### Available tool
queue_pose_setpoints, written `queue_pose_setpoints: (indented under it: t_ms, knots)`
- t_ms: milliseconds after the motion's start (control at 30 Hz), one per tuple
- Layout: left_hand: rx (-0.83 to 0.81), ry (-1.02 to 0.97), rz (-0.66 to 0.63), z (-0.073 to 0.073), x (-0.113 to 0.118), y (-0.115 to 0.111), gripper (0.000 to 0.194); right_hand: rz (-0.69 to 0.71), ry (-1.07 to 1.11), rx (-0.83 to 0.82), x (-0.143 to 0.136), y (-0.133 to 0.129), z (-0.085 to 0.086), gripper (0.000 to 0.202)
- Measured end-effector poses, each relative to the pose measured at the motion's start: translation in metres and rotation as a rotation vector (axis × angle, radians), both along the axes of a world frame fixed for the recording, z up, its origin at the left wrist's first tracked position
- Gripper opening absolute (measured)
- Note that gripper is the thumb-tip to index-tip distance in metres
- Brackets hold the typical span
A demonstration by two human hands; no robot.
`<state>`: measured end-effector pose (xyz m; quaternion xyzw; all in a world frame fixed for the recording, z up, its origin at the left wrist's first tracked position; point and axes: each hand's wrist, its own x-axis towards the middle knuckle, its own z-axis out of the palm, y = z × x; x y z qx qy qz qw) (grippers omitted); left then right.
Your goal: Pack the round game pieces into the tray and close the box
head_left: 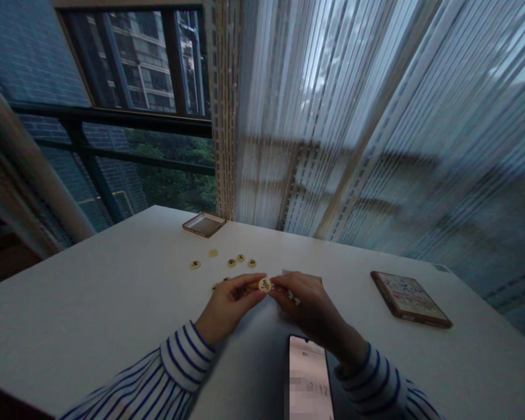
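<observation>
Between the fingertips of my left hand (231, 303) and my right hand (308, 306) is a round, pale yellow piece (265, 284) with a dark character on its face. Both hands pinch it from the sides, above the white table. Behind my right hand is a flat, pale object (315, 279), mostly hidden, with small pieces by the fingers. Several similar round pieces (240, 257) lie on the table beyond my left hand, and one piece (213, 253) among them shows no clear marking. Other pieces are partly covered by my left hand.
An open shallow box (205, 224) lies at the table's (114, 303) far edge. On the right is a flat box (409, 297) with a patterned top. A phone (310, 373) lies near my right wrist. Curtains (297, 116) hang behind the table.
</observation>
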<state>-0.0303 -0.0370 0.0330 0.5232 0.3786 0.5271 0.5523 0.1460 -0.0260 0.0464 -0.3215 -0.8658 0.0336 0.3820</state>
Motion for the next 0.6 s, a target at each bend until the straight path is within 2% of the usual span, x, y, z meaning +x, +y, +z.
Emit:
queue_pose_setpoints:
  t_ms: [167, 333, 600]
  knots:
    - [0.046, 0.064, 0.025, 0.004, 0.011, 0.0, 0.033, -0.012, 0.088, 0.067, 0.01, -0.004, -0.002, 0.014]
    - [0.116, 0.117, 0.028, 0.009, 0.023, 0.002, 0.033, -0.038, 0.131, 0.056, 0.019, -0.005, 0.001, 0.013]
    - [0.107, 0.033, -0.033, 0.02, 0.048, 0.016, 0.036, -0.102, 0.177, 0.088, 0.038, 0.001, 0.014, 0.012]
